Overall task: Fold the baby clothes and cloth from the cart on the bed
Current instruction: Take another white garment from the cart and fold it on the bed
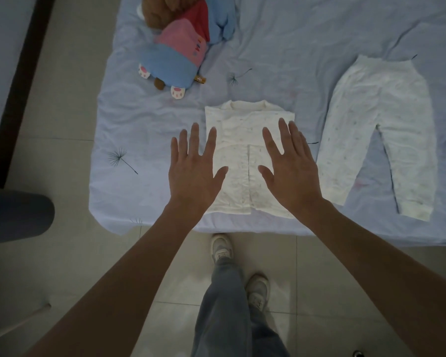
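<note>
Head camera looks down on a bed under a creased pale blue sheet printed with dark dandelion seeds (pixel 307 42). Its far end and right side run out of frame, and only the near edge and left corner show against the beige floor tiles (pixel 70 119).

On the right of the sheet lies a pair of white, faintly speckled baby trousers (pixel 386 119), spread flat with the waistband away from the person and the legs apart.

At the top left a brown plush toy in a red, pink and blue striped outfit (pixel 178 55) is cut off at the head by the frame edge. Something bunched and blue beside it is hard to identify.

Near the bed's front edge sits a white speckled baby top (pixel 242 130), folded into a rectangle with the collar at the far end.

The left hand (pixel 193 173) and right hand (pixel 291 171) are spread flat with straight fingers over the top's left and right sides, hiding both. Whether the palms press the cloth or hover above it cannot be told.

A dark grey rounded object (pixel 18 215) at the left is cut off by the frame.
</note>
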`<act>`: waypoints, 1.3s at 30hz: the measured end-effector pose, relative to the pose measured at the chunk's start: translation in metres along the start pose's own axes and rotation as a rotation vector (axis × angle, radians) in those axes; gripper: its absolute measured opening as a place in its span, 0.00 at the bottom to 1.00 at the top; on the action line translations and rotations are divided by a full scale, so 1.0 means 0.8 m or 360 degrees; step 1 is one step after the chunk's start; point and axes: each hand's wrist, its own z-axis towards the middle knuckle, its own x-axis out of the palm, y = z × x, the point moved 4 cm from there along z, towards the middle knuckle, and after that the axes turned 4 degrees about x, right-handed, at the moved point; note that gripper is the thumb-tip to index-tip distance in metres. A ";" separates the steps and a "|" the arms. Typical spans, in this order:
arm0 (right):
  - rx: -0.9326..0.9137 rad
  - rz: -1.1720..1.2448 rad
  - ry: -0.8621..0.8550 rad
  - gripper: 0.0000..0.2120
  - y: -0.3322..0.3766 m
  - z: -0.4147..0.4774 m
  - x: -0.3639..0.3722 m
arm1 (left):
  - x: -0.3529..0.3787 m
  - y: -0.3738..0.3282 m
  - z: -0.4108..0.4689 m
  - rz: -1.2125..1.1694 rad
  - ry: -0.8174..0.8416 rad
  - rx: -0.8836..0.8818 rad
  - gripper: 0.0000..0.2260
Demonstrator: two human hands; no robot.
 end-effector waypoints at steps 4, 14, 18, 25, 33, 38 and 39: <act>0.0044 -0.0057 0.0001 0.36 0.007 0.013 0.004 | 0.003 0.006 0.015 0.0008 -0.0037 0.0008 0.37; 0.0109 -0.0112 0.0053 0.34 0.013 0.053 0.029 | 0.024 0.025 0.064 -0.0005 -0.0032 0.0108 0.38; 0.0172 -0.0108 0.0072 0.35 0.011 0.067 0.047 | 0.040 0.028 0.090 -0.0032 0.0048 0.0208 0.37; 0.0314 -0.0047 0.0099 0.35 0.003 0.082 0.078 | 0.065 0.033 0.150 0.0015 0.0182 0.0492 0.35; 0.0922 0.0264 0.0232 0.38 0.015 0.068 0.115 | 0.082 0.018 0.224 0.0206 0.0345 0.1037 0.33; 0.1350 0.0408 0.0316 0.37 0.035 0.058 0.134 | 0.103 -0.008 0.256 0.0217 0.0530 0.1252 0.35; 0.1396 0.0448 0.0321 0.38 0.038 0.055 0.138 | 0.106 -0.012 0.260 0.0204 0.0580 0.1251 0.35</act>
